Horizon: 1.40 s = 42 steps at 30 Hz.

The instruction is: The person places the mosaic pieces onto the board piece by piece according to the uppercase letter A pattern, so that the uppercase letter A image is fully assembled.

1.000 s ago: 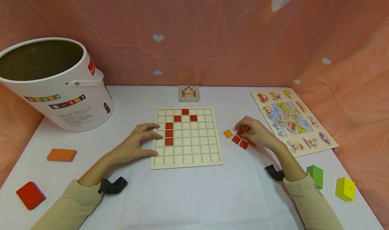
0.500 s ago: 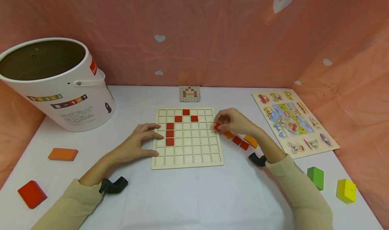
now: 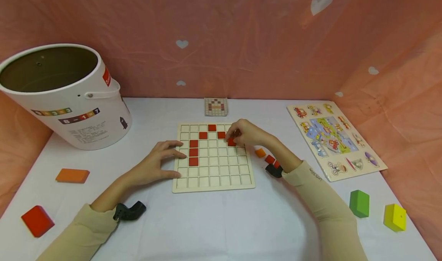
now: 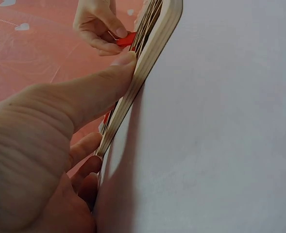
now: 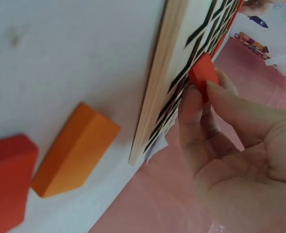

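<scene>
A pale wooden grid board (image 3: 214, 181) lies on the white table, with several red square tiles set in its cells, among them a tile at the top (image 3: 212, 127). My right hand (image 3: 246, 132) pinches a red tile (image 5: 204, 75) between thumb and fingers over the upper right cells. In the right wrist view that tile is tilted against the grid. My left hand (image 3: 157, 162) rests along the board's left side, fingers spread, with thumb and fingertips touching the edge. Right of the board lie an orange tile (image 3: 260, 153) and red tiles (image 3: 269, 159), partly hidden by the right wrist's black camera mount.
Behind the board lies a small pattern card (image 3: 216, 107). A white bucket (image 3: 79, 115) stands at the back left, and a picture puzzle (image 3: 331, 138) at the right. Orange (image 3: 72, 175), red (image 3: 37, 221), green (image 3: 359, 203) and yellow (image 3: 394, 217) blocks lie near the sides.
My right hand has moved left from the loose tile pile to the board's upper right, bringing a red tile with it. The left hand has stayed at the board's edge.
</scene>
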{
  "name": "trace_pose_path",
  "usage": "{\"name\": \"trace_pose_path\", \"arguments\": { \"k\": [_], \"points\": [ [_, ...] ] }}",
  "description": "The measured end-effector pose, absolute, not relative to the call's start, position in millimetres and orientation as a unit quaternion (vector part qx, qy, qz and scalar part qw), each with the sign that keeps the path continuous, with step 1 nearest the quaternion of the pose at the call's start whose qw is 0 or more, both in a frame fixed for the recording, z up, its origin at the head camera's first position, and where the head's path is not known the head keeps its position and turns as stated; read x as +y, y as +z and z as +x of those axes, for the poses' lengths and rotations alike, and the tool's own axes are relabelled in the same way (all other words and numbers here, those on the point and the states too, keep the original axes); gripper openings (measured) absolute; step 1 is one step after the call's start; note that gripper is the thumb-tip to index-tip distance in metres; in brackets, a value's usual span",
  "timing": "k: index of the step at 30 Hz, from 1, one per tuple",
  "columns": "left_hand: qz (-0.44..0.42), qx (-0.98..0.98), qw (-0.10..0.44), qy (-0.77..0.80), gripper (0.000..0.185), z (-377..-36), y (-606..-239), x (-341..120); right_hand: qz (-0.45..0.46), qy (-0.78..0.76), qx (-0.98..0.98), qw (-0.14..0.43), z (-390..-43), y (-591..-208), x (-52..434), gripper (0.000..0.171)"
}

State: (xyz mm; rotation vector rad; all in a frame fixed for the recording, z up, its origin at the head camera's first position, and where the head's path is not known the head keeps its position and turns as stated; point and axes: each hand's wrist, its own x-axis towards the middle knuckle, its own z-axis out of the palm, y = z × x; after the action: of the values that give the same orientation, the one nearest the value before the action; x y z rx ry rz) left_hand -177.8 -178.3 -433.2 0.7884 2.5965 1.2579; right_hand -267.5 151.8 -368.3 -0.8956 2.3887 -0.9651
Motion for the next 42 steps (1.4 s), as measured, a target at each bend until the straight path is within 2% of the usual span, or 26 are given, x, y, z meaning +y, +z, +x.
{"name": "trace_pose_path", "arguments": {
  "k": [7,15,21,28,35,42],
  "points": [
    [0.262,0.865,0.075,0.421,0.049,-177.2,-434.3,-178.6,-0.308,-0.333,0.873,0.178,-264.8,-372.2,149.9,0.017],
    [0.263,0.865,0.078,0.421,0.049,-177.1,-434.1,-177.6,-0.291,-0.312,0.89,0.16,-260.6,-377.4,152.8,0.02],
    [0.264,0.864,0.078,0.421,0.048,-176.1,-434.7,-177.3,-0.274,-0.322,0.893,0.154,-255.7,-377.4,158.9,0.017],
    [0.266,0.863,0.079,0.422,0.048,-176.7,-434.2,-175.1,-0.265,-0.392,0.872,0.125,-236.5,-371.4,201.2,0.026],
    [0.269,0.864,0.074,0.42,0.048,-177.3,-433.3,-174.9,-0.241,-0.369,0.888,0.134,-205.4,-373.1,249.9,0.039],
    [0.264,0.866,0.076,0.417,0.048,-177.3,-432.5,-177.3,-0.232,-0.38,0.885,0.14,-196.5,-382.6,262.0,0.044]
  ]
}}
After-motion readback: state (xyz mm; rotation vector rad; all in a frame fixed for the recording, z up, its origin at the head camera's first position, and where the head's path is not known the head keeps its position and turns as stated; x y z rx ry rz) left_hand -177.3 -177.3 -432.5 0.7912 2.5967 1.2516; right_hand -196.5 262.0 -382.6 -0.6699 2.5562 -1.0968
